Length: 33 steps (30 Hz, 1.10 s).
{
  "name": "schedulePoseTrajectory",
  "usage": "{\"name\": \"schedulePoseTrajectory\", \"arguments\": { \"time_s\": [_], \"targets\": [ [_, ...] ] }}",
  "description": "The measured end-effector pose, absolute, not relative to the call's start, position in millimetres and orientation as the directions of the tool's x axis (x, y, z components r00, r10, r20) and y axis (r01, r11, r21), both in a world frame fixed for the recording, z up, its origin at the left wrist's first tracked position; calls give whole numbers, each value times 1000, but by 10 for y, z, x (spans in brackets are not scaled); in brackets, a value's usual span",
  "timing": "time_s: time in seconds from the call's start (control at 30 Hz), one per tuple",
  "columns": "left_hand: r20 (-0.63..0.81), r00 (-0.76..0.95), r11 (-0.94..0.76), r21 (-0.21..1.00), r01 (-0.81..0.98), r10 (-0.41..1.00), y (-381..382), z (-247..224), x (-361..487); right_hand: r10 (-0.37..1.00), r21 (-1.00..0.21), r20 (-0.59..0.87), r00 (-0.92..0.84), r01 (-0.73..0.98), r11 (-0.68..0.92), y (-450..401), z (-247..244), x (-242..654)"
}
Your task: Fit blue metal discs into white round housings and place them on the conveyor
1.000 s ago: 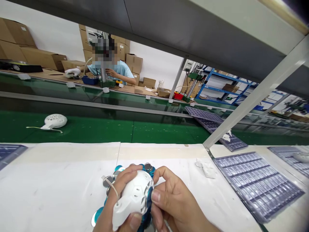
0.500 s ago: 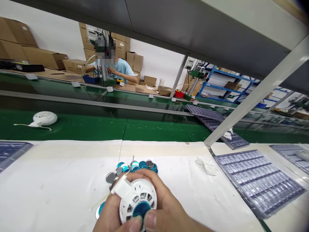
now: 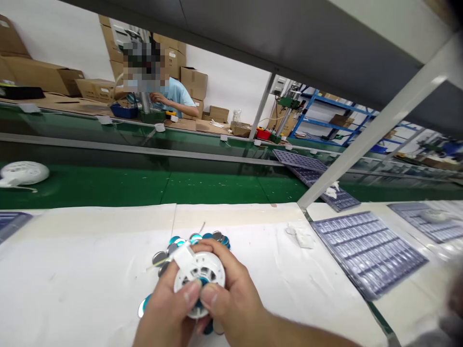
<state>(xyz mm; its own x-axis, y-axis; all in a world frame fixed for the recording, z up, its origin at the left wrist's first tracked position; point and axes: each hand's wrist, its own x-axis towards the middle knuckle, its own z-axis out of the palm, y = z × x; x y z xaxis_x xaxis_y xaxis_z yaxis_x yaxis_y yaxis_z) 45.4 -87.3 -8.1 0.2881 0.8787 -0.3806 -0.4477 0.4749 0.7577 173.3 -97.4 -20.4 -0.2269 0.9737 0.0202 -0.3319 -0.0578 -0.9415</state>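
White round shell held over a pile of metal discs

At the far left a corner of a dark plastic tray sits on the tabletop, and a second white shell with a thin wire lies on the green conveyor belt; the left hand wraps the shell from below, its thumb pressed on the shell's face; the shell sits just above the tabletop's white sheet, gripped between both hands, with a white tab at its upper left and a blue disc showing in its middle, partly behind the thumbs; silver and blue discs lie heaped behind and under the hands; the right hand pinches the shell's other side, its fingers curled firmly against it; farther right a white scrap lies near a large dark plastic tray of small pockets; across the belt, a co-worker in a blue shirt works among cardboard boxes.
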Motion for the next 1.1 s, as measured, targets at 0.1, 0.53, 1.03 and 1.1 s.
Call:
{"name": "schedulePoseTrajectory", "arguments": {
  "time_s": [0.1,0.53,1.03,1.1],
  "targets": [
    [-380,334,500,744,-443,862,-759,-85,379,978,-967,-70,-194,253,-19,-892,-16,2214],
    [-257,558,498,799,-336,789,-809,-54,373,918,-478,91,386,825,-300,-1236,-214,3318],
    [-165,560,389,868,-308,812,-861,1,401,992,-993,33,119,-108,46,-1109,101,1818],
    [-134,579,388,857,-340,804,-859,12,401,993,-957,-16,114,-290,18,-1095,109,1841]
  ]
}}
